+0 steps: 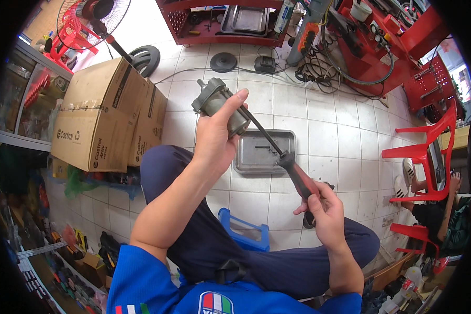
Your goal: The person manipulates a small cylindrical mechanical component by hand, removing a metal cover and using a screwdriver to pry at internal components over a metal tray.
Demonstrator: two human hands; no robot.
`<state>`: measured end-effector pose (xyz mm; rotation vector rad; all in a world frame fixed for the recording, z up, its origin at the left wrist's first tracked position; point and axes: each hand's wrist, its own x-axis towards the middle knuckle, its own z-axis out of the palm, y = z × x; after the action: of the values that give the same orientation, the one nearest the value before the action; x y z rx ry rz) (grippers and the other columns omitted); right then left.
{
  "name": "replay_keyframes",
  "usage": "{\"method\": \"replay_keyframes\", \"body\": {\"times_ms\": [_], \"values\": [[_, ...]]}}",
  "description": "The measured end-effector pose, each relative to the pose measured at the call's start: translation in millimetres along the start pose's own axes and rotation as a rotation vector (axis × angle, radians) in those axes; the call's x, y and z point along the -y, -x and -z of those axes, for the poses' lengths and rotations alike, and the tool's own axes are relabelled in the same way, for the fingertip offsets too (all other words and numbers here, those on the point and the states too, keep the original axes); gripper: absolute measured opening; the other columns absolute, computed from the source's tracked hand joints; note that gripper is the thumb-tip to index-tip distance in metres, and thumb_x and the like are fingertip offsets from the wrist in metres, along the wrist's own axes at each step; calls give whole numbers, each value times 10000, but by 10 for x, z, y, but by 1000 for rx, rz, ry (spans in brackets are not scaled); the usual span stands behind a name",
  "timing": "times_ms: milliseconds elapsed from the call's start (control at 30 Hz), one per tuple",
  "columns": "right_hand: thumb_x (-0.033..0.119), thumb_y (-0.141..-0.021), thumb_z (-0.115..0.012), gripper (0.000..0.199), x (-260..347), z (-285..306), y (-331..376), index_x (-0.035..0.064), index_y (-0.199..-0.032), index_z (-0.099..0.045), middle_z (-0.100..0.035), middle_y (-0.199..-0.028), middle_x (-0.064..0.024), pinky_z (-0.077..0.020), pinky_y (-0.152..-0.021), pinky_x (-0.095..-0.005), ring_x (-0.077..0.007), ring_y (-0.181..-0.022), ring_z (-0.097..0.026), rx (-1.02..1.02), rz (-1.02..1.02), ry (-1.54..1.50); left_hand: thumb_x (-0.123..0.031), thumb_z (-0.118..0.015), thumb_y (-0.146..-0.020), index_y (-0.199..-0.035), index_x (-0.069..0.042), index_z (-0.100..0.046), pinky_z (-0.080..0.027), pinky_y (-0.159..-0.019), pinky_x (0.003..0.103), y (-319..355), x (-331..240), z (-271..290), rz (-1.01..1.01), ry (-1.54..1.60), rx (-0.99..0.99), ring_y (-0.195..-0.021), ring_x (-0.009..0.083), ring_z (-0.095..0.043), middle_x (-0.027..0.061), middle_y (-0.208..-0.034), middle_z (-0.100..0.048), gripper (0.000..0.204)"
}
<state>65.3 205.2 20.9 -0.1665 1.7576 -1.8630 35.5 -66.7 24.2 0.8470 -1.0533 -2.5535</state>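
Gripping the red-and-black handle of a screwdriver point(293, 170), the right hand point(324, 209) is closed around it above the person's knee, the shaft angling up to the grey metal part point(220, 107). That part sits clasped in the left hand point(214, 138), fingers wrapped and thumb pressed along its side, raised over the tiled floor. Beyond, a metal tray point(246, 154) lies on the tiles, cardboard boxes point(104, 115) stand left, and a red fan point(91, 15) stands farthest.
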Motion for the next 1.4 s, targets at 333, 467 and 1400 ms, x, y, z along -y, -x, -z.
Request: {"method": "replay_keyframes", "body": {"times_ms": [333, 467, 1400], "values": [[126, -1046, -531, 443, 126, -25, 28, 4, -1367, -251, -618, -863, -149, -577, -770, -394, -178, -701, -623, 20, 75, 20, -202, -827, -837, -1099, -19, -572, -539, -832, 327, -19, 19, 14, 6, 3, -10, -914, 166, -623, 86, -992, -618, 409], [123, -1040, -546, 459, 22, 122, 49, 4, -1387, -271, -626, -885, -146, -572, -759, -362, -175, -771, -635, 93, -67, -139, -194, -819, -843, -1091, -23, -576, -541, -840, 327, -8, 8, -11, 4, 20, -16, -901, 171, -622, 85, -979, -621, 387], [87, -1013, -574, 346, -54, 214, -22, -40, -1310, -452, -670, -1021, -155, -560, -778, -333, -170, -819, -655, 138, -166, -106, -201, -811, -845, -1107, -5, -572, -548, -845, 312, -10, -1, 17, -17, 14, -11, -913, 161, -616, 95, -1000, -610, 405]]}}
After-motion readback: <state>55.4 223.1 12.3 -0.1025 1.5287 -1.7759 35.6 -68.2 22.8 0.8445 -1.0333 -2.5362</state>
